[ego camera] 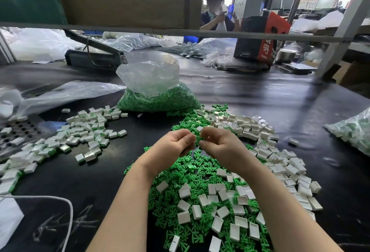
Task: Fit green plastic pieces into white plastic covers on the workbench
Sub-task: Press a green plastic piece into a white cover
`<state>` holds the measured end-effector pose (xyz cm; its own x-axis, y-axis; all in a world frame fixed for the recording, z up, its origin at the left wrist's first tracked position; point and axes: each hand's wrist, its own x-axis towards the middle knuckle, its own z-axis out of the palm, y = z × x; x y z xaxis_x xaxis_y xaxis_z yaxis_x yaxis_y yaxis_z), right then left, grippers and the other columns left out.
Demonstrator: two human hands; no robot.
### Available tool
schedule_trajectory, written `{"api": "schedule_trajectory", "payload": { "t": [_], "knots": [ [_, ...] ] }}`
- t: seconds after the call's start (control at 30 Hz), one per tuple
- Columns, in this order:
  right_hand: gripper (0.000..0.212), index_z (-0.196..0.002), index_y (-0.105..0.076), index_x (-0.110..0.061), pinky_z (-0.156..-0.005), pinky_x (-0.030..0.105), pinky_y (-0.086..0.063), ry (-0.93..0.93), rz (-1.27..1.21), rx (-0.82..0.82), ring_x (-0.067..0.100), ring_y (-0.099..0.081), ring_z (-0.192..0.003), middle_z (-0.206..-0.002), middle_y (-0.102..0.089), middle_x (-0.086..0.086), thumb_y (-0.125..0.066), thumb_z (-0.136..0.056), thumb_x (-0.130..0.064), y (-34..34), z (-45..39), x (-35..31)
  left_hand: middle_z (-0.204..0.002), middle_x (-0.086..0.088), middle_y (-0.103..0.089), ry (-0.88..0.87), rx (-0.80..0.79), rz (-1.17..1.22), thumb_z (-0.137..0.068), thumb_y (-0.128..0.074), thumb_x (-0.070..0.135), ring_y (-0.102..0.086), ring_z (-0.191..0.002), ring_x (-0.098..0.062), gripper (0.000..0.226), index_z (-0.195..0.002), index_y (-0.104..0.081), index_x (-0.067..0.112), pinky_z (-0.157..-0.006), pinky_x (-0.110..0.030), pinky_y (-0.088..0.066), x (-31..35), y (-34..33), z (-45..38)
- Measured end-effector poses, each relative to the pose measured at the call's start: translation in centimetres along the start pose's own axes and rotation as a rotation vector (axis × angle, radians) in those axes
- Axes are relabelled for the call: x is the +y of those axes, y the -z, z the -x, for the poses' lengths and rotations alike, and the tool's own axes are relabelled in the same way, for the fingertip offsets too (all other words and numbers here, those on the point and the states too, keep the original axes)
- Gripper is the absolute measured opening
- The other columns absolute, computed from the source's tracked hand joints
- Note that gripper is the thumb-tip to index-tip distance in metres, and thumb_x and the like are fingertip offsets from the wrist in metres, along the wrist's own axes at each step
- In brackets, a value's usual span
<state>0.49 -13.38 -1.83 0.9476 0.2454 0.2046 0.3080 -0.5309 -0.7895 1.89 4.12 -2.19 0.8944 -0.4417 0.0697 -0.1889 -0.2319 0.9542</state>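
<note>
My left hand and my right hand meet fingertip to fingertip above the black workbench. Both have curled fingers and pinch a small green piece between them. A white cover shows just above my right index finger; whether it is held I cannot tell. Below my wrists lies a heap of loose green pieces mixed with white covers. More white covers spread to the right. Covers with green fitted inside lie in a band at the left.
A clear bag of green pieces stands behind the heap. Another filled bag sits at the right edge, and plastic sheeting at the left. A perforated tray lies far left. A person sits across the bench beyond a shelf rail.
</note>
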Motion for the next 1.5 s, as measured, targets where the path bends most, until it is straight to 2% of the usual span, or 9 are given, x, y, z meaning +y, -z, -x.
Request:
{"api": "schedule_trajectory", "payload": {
  "t": [0.13,0.43,0.6,0.8,0.93,1.03,1.13,1.33,1.5],
  "knots": [
    [0.021,-0.076,-0.048,-0.017,-0.056,0.03,-0.032,0.016,0.104,-0.058,0.008,-0.035,-0.055,-0.061,-0.042,-0.009,-0.058,-0.094,-0.016,-0.1,0.2,-0.3,-0.063,0.003,-0.042,-0.007,0.004,-0.103,-0.102,-0.046,0.02,-0.035,-0.056,-0.008,0.029,-0.074,-0.051,0.014,-0.056,-0.021,-0.03,0.2,0.0,0.1],
    [0.025,-0.075,-0.056,-0.018,-0.066,0.04,-0.034,-0.043,-0.172,-0.123,0.022,-0.04,-0.069,-0.075,-0.048,0.012,-0.052,-0.1,-0.015,0.2,0.6,-0.7,-0.066,0.003,-0.042,0.005,-0.049,0.018,-0.103,-0.045,0.018,-0.036,-0.059,-0.007,0.026,-0.078,-0.051,0.012,-0.058,-0.017,-0.031,0.3,0.2,0.3],
    [0.028,-0.076,-0.056,-0.012,-0.059,0.025,-0.034,-0.08,-0.256,-0.185,0.016,-0.038,-0.061,-0.063,-0.051,-0.003,-0.046,-0.102,-0.011,0.1,0.7,-0.7,-0.061,0.014,-0.048,0.015,-0.083,0.075,-0.102,-0.046,0.017,-0.042,-0.058,0.0,0.025,-0.079,-0.053,0.014,-0.059,-0.011,-0.036,0.3,0.3,0.4],
    [0.025,-0.077,-0.051,-0.005,-0.055,0.015,-0.034,-0.073,-0.271,-0.233,0.005,-0.038,-0.057,-0.064,-0.042,-0.004,-0.045,-0.101,-0.006,0.3,0.7,-0.5,-0.067,0.007,-0.043,0.035,-0.111,0.017,-0.102,-0.048,0.021,-0.036,-0.07,-0.016,0.019,-0.086,-0.054,0.013,-0.072,-0.031,-0.032,0.1,0.1,0.4],
    [0.021,-0.085,-0.054,0.008,-0.067,0.028,-0.035,-0.063,-0.244,-0.265,0.012,-0.039,-0.065,-0.066,-0.044,-0.004,-0.048,-0.1,-0.006,0.5,0.7,-0.3,-0.069,0.009,-0.044,0.039,-0.144,0.038,-0.101,-0.049,0.017,-0.041,-0.068,-0.008,0.023,-0.079,-0.054,0.018,-0.076,-0.029,-0.035,0.1,0.2,0.4],
    [0.023,-0.09,-0.052,0.016,-0.075,0.038,-0.035,-0.051,-0.238,-0.28,0.021,-0.038,-0.072,-0.07,-0.044,0.002,-0.049,-0.099,-0.005,0.7,0.8,-0.3,-0.065,0.015,-0.046,0.035,-0.17,0.035,-0.101,-0.048,0.013,-0.045,-0.063,0.002,0.026,-0.076,-0.053,0.018,-0.073,-0.015,-0.04,0.1,0.2,0.2],
    [0.021,-0.094,-0.056,0.015,-0.074,0.038,-0.035,-0.047,-0.223,-0.297,0.019,-0.04,-0.071,-0.07,-0.045,0.001,-0.049,-0.099,-0.004,1.0,0.9,-0.4,-0.063,0.019,-0.046,0.035,-0.189,0.032,-0.101,-0.047,0.012,-0.046,-0.061,0.006,0.027,-0.076,-0.053,0.019,-0.067,-0.009,-0.041,0.4,0.2,0.3],
    [0.018,-0.088,-0.06,0.004,-0.07,0.035,-0.034,-0.032,-0.191,-0.323,0.014,-0.04,-0.067,-0.067,-0.045,-0.002,-0.049,-0.099,-0.004,1.2,0.9,-0.6,-0.071,0.011,-0.045,0.034,-0.191,-0.029,-0.101,-0.049,0.014,-0.045,-0.068,-0.002,0.021,-0.081,-0.054,0.015,-0.08,-0.027,-0.039,0.5,0.1,0.4],
    [0.02,-0.084,-0.058,0.002,-0.068,0.029,-0.035,-0.039,-0.196,-0.328,0.011,-0.041,-0.066,-0.066,-0.046,-0.004,-0.048,-0.1,-0.005,1.1,0.9,-0.4,-0.07,0.013,-0.047,0.035,-0.194,-0.008,-0.101,-0.049,0.014,-0.047,-0.07,-0.001,0.022,-0.08,-0.055,0.018,-0.084,-0.026,-0.041,0.6,0.2,0.5]
  ]
}}
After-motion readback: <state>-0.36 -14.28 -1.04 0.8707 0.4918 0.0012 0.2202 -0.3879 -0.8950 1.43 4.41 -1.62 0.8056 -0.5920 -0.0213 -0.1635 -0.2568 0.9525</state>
